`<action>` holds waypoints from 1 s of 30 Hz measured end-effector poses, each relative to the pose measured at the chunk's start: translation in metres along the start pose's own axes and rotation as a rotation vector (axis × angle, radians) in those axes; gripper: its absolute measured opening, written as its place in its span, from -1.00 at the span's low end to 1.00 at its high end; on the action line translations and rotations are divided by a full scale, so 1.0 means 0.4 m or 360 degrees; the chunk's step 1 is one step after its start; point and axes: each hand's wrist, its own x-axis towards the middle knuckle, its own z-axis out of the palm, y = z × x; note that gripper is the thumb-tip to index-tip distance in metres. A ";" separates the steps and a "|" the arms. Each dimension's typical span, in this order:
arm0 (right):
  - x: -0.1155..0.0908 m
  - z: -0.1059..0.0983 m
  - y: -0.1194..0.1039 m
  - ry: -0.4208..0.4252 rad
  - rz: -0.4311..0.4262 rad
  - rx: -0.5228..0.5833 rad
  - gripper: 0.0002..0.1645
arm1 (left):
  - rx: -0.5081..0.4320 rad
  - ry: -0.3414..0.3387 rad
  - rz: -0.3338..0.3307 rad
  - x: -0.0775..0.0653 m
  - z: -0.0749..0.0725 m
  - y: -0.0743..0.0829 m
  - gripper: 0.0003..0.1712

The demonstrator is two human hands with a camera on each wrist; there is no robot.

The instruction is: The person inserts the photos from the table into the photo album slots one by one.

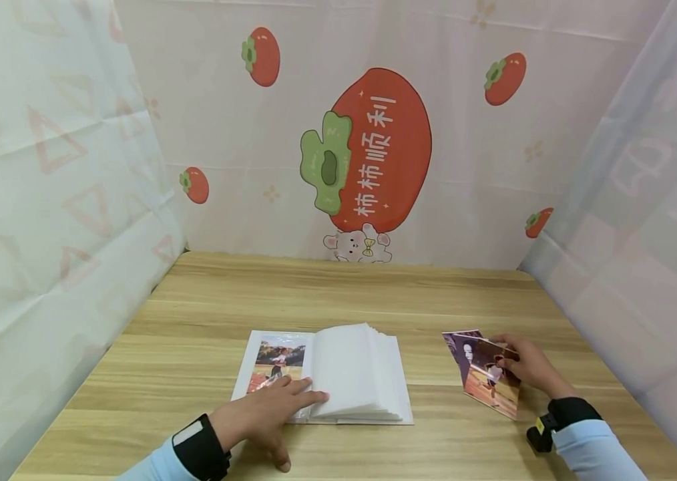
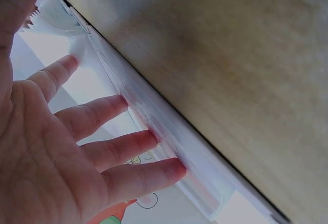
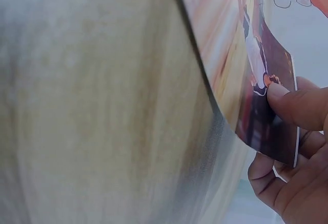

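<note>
Four fingers of the left hand [image 1: 266, 409] spread straight across the open album's [image 1: 347, 371] 8 o'clock side, gripping nothing. At its 3 o'clock, the right hand [image 1: 529, 366] pinches a front photo [image 1: 489, 386] overlapping a purple photo [image 1: 456, 349]. Inside the album, toward 10 o'clock, lies a sleeved photo [image 1: 275, 357].

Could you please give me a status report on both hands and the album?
Left hand rests on open album, fingers spread. Right hand pinches photo near its edge, second photo partly behind it. No obstacle visible between photos and album.
</note>
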 end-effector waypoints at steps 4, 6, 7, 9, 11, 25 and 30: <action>-0.001 0.000 -0.003 -0.0015 0.0026 0.0034 -0.56 | 0.0009 -0.0001 0.0005 -0.001 -0.001 0.000 0.20; -0.001 -0.001 -0.006 -0.0010 0.0030 0.0039 -0.57 | 0.0015 -0.0001 0.0013 -0.001 -0.002 0.001 0.20; -0.001 -0.002 -0.008 -0.0003 0.0028 0.0040 -0.57 | 0.0018 -0.0002 0.0017 -0.001 -0.002 0.002 0.20; 0.001 -0.005 -0.011 0.0003 0.0027 0.0066 -0.57 | 0.0010 -0.0005 0.0019 -0.001 -0.003 0.003 0.19; 0.004 -0.008 -0.014 0.0001 0.0035 0.0111 -0.59 | 0.0002 -0.0012 0.0017 0.000 -0.005 0.003 0.18; 0.016 -0.033 -0.048 -0.0067 0.0225 0.0722 -0.46 | 0.0006 -0.0023 0.0024 0.008 -0.010 0.006 0.03; 0.024 -0.033 -0.061 -0.0086 0.0229 0.0777 -0.44 | 0.0016 -0.0018 0.0025 0.008 -0.011 0.007 0.02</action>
